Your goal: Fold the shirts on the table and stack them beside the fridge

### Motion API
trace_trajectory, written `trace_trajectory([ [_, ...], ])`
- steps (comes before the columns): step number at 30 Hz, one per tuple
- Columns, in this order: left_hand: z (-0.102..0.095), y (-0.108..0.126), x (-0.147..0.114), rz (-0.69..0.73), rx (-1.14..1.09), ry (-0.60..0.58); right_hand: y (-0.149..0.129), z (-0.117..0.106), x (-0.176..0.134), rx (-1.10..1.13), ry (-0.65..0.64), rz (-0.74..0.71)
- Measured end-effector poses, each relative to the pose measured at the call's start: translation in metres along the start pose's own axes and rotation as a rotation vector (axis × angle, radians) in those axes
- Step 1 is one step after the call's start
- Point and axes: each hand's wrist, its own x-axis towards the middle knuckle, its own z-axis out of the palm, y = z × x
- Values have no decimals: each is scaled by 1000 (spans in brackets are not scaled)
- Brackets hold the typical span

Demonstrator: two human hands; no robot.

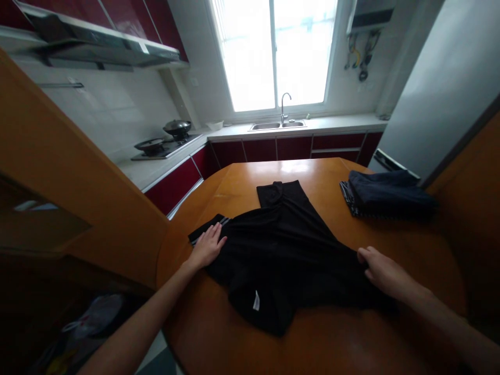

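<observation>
A black short-sleeved shirt (269,245) lies spread and partly rumpled across the wooden table. Pale stripes run along the cuff at its left side, and a small white label (256,300) shows near its front edge. My left hand (210,244) rests on the fabric beside the striped cuff, its fingers stretched out flat. At the right end of the garment, my right hand (377,265) has its fingers closed in a pinch on the shirt's edge. The fingertips of that hand are partly hidden.
Folded dark clothes (386,192) are stacked at the table's right side. The wooden table (230,182) has a rounded edge. Beyond it are a sink (269,126), a stove with pans (156,147) and a tall refrigerator (437,88). Wooden panels flank both sides.
</observation>
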Motion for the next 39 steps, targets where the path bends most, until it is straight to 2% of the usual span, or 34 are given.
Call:
trace_trajectory([
  [3, -19, -3, -7, -22, 11, -111, 1, -21, 8, 31, -171, 17],
  [6, -54, 12, 17, -134, -42, -213, -5, -44, 51, 86, -143, -13],
  [8, -76, 38, 50, -90, -124, -59, -18, -56, 97, 136, -81, -82],
  [10, -89, 74, 89, -2, -297, 35, -39, -64, 150, 167, -15, -54],
  [12, -91, 113, 130, 52, -367, 31, -62, -67, 200, 168, 48, -19],
  [15, -77, 159, 184, 38, -420, 23, -87, -62, 261, 188, 123, 47],
  [19, -48, 187, 239, -72, -470, 18, -100, -45, 313, 247, 185, 147],
  [24, -19, 194, 285, -181, -557, 50, -106, -32, 359, 323, 238, 279],
  [27, -7, 200, 303, -169, -634, 58, -111, -30, 381, 372, 244, 331],
  [31, -1, 198, 315, -111, -730, 89, -107, -30, 399, 430, 246, 325],
  [34, -7, 178, 320, -79, -776, 162, -91, -31, 403, 454, 288, 304],
  [39, -28, 115, 331, -112, -803, 347, -51, -42, 403, 467, 398, 326],
])
